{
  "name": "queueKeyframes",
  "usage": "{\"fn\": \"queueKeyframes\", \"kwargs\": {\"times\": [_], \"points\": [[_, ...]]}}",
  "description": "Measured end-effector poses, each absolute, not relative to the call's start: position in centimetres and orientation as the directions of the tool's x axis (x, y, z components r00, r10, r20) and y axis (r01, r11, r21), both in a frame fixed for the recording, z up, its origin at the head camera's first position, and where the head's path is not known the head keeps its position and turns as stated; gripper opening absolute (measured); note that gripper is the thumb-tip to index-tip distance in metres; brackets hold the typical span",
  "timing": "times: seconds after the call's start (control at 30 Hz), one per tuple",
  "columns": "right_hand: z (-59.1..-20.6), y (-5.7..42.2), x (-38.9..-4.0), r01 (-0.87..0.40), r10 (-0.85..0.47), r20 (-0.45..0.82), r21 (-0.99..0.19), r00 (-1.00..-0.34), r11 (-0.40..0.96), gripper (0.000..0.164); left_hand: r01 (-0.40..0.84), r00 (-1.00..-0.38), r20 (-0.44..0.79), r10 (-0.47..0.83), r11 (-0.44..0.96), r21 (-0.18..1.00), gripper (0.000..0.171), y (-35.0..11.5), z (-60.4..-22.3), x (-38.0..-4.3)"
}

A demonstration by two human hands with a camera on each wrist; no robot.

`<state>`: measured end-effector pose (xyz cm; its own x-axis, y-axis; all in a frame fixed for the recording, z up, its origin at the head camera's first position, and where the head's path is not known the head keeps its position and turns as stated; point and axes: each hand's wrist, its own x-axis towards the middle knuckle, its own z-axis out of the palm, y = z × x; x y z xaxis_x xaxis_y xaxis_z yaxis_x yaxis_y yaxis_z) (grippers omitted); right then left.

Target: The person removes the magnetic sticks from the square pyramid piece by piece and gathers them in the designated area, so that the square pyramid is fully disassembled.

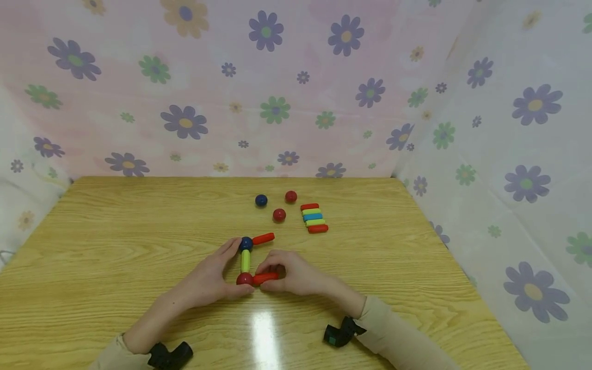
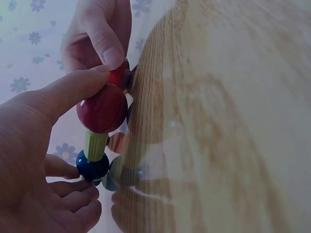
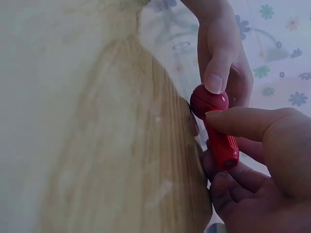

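Note:
My left hand (image 1: 209,280) spans a joined piece, its thumb on the red ball (image 2: 101,109) and its fingers at the dark blue ball (image 2: 92,166). A yellow-green rod (image 1: 245,261) links these two balls. From the blue ball, a red rod (image 1: 263,238) points out to the right. Another red rod (image 3: 222,143) meets the red ball, pinched between the thumb and fingers of my right hand (image 1: 298,273). In the right wrist view, this rod's free end faces the camera, and the left thumb presses the ball at its other end.
Beyond the hands lie a loose blue ball (image 1: 261,200) and two red balls, one nearer (image 1: 279,215) and one farther (image 1: 291,196). To their right, several red, yellow-green and blue rods (image 1: 313,218) lie side by side. Flowered cloth (image 1: 277,139) hangs behind the wooden table (image 1: 115,221).

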<state>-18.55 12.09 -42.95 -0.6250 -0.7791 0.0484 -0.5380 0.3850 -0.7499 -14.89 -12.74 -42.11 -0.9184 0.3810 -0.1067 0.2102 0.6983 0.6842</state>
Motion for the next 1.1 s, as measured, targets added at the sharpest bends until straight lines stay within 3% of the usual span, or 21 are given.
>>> {"fn": "queueKeyframes", "kwargs": {"times": [0.43,1.1], "points": [[-43.27,11.38,-17.85,-0.502,-0.754,0.071,-0.786,-0.653,0.361,0.020,0.212,-0.917,-0.106,0.384,0.696,0.686,0.120,-12.59,-42.07,-14.83],[-43.38,11.35,-17.73,-0.553,-0.779,0.129,-0.775,-0.613,0.307,0.018,0.233,-0.913,-0.094,0.398,0.695,0.680,0.120,-12.55,-42.07,-14.76]]}}
